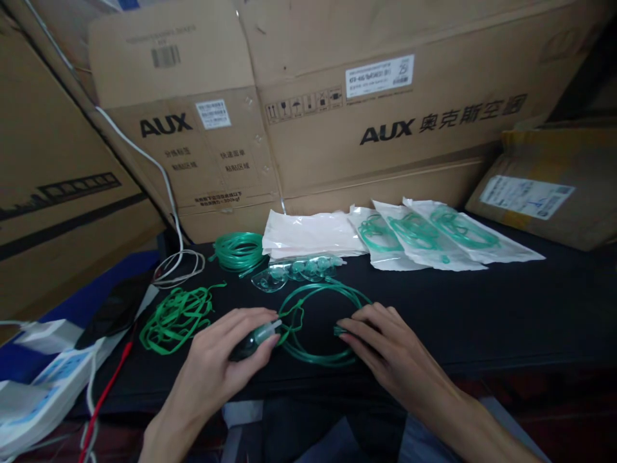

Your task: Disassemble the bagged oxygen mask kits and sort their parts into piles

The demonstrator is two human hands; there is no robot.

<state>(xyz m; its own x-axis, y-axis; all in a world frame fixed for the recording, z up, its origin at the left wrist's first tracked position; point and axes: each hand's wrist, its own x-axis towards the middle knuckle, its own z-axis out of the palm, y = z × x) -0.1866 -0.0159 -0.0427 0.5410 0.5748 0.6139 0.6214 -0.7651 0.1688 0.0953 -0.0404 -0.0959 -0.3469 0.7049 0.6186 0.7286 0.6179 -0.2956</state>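
My left hand point(236, 344) is closed around a clear green oxygen mask point(263, 333), whose pale nozzle points right between thumb and fingers. A thin green strap point(295, 315) hangs in a loop by its fingertips. My right hand point(383, 341) pinches the coiled green tubing point(308, 355) on its right side, a tube end point(340, 330) showing at the fingertips. The coil lies on the black table between both hands. Behind it several clear green masks point(303, 267) lie in a row. How the tubing and mask meet is hidden.
At left lie loose green straps point(178, 315), a coil of green tubing point(238, 251), a phone point(113, 315) and a power strip point(53, 386) with cables. White pouches point(313, 233) and several filled packs point(417, 231) stand at the back before cardboard boxes point(308, 141).
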